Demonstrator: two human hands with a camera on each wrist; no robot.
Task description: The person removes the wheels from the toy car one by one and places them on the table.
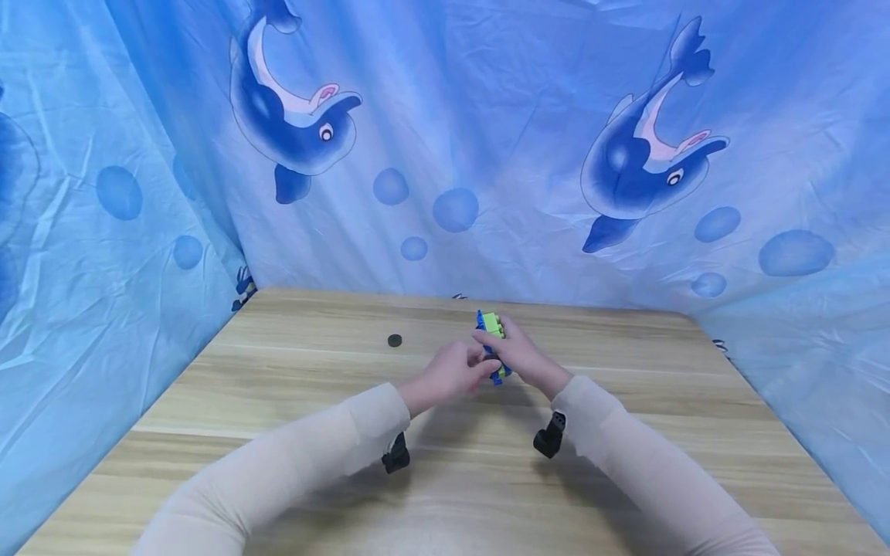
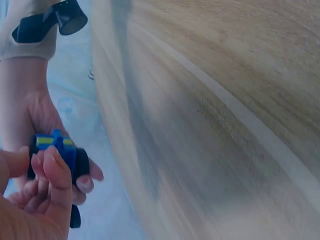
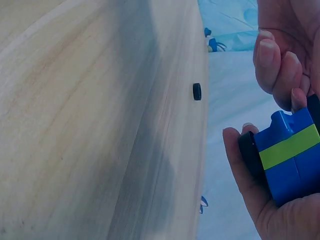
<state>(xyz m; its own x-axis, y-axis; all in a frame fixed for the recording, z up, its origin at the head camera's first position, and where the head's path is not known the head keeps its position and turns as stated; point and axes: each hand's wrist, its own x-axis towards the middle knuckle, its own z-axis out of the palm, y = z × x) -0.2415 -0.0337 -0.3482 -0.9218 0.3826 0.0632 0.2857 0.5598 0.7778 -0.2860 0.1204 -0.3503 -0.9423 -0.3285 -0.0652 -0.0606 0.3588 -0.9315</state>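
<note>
Blue-green toy (image 1: 492, 324) points lengthwise toward the backdrop (image 1: 480, 100), angled slightly left.

- In my right hand (image 1: 523, 355), the blue body of the toy vehicle (image 3: 295, 184) looks like smooth plastic with a soft gloss.
- Across it, within that grip, runs a smooth plastic-looking green strip (image 3: 287, 150).
- By my gripping fingers, the black wheel (image 3: 251, 155) looks matt, rubber or plastic, I cannot tell which.
- Beneath my grip, the table (image 1: 626, 363) shows wood grain and a faint sheen.
- Beyond it, the backdrop (image 1: 514, 131) is creased, slightly shiny cloth.
- Behind my grip, my pale sleeves (image 1: 299, 455) are soft, matt cloth.
</note>
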